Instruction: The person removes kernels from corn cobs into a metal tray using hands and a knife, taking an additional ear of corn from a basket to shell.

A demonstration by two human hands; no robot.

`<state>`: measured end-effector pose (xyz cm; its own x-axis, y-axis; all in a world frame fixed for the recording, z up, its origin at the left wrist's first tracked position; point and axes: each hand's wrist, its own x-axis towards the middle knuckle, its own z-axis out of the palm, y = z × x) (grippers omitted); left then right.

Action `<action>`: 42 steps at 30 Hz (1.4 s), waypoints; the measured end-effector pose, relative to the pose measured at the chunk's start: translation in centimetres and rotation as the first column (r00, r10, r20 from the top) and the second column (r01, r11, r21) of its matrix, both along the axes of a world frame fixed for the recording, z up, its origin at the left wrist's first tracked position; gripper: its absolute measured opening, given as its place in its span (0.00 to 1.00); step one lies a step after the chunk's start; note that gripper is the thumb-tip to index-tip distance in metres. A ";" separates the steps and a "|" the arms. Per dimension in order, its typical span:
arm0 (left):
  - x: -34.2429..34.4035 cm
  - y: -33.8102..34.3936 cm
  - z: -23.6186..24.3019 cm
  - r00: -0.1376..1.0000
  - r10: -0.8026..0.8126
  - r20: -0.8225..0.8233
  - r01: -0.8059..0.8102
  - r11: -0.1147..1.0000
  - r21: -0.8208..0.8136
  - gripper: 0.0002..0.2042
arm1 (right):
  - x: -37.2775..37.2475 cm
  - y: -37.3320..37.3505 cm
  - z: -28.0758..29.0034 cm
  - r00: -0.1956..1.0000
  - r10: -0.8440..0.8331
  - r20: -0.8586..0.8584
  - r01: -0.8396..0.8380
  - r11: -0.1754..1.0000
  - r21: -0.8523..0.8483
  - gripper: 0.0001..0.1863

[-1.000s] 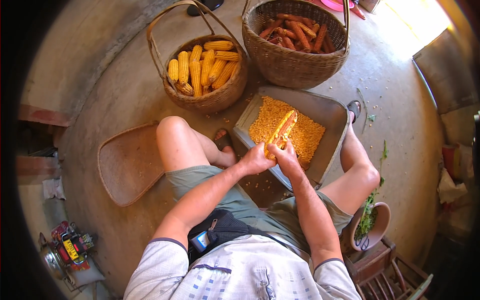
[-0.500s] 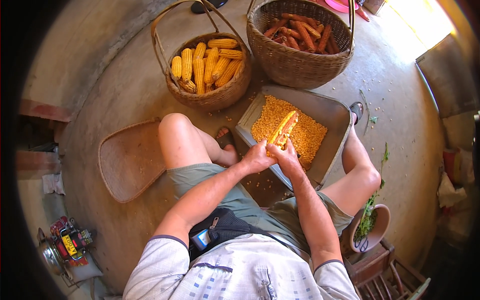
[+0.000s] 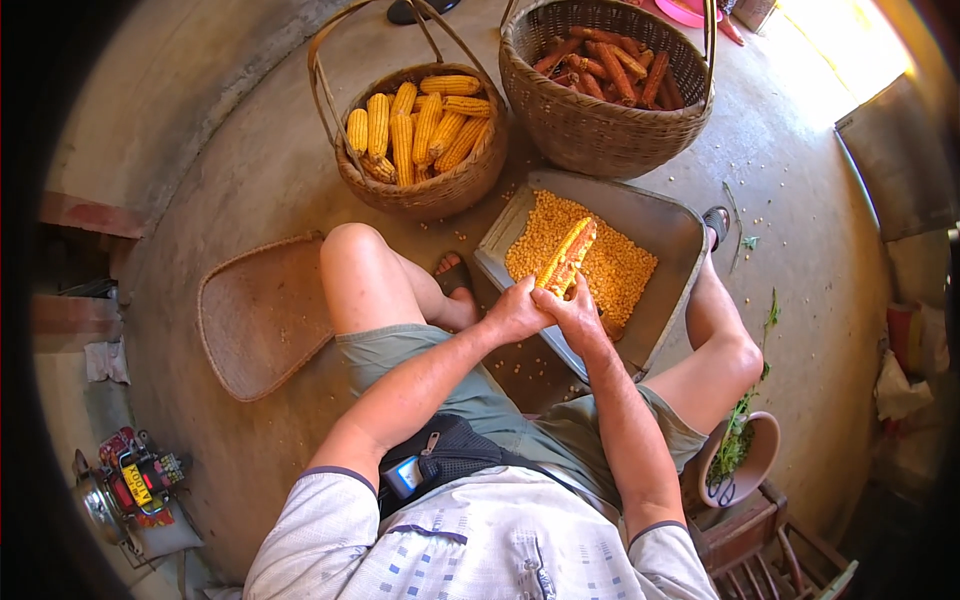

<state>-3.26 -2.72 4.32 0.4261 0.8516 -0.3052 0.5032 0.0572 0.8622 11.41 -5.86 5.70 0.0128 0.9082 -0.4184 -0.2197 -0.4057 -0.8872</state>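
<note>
- On my head view, the left hand (image 3: 516, 310) has its fingers closed around the near end of a corn ear (image 3: 567, 255).
- I see the right hand (image 3: 578, 314) grasping that same end; the hands overlap, so I can't quite make out each fingertip.
- The ear tilts up and away over loose kernels (image 3: 628, 274) in a grey tray (image 3: 676, 245), its right side partly bare.
- Beyond stand a basket of yellow ears (image 3: 425, 196) and a basket of reddish cobs (image 3: 605, 140).

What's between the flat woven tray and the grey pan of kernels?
In the head view, the person's left leg, sandalled left foot and some floor lie between them.
</note>
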 end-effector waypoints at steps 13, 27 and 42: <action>0.1 0.3 0.1 0.999 0.032 0.020 -0.032 0.999 0.004 0.25 | 0.3 0.1 -1.8 0.963 -0.037 -0.265 0.049 0.998 0.037 0.38; 0.3 0.7 0.6 0.985 0.086 0.151 -0.061 0.984 -0.167 0.23 | 1.5 0.4 -0.1 0.964 -0.026 -0.264 0.006 0.997 -0.077 0.46; 1.1 -1.0 4.7 0.973 -0.051 0.225 0.148 0.887 -0.438 0.11 | 6.7 1.7 -6.1 0.851 -0.515 0.101 0.525 0.838 -0.151 0.21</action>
